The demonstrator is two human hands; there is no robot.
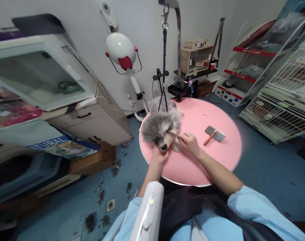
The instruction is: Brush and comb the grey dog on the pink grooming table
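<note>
A grey dog (159,129) with a tan and white muzzle sits on the round pink grooming table (200,170), its head facing me. My left hand (160,155) is closed around the underside of its chin, with some fingers hidden beneath the jaw. Between the fingers of my right hand (189,142) is a thin dark tool (176,135), its tip at the fur beside the dog's eye. The exact kind of tool is too small to make out. A slicker brush (216,134) with a wooden handle lies on the table to the right.
A black grooming strap (164,67) hangs from a metal arm (179,43) over the dog. A white hair dryer (148,211) rises in front of my chest. Wire cages (280,103) stand at the right, cabinets (92,124) at the left. Fur clumps dot the blue floor.
</note>
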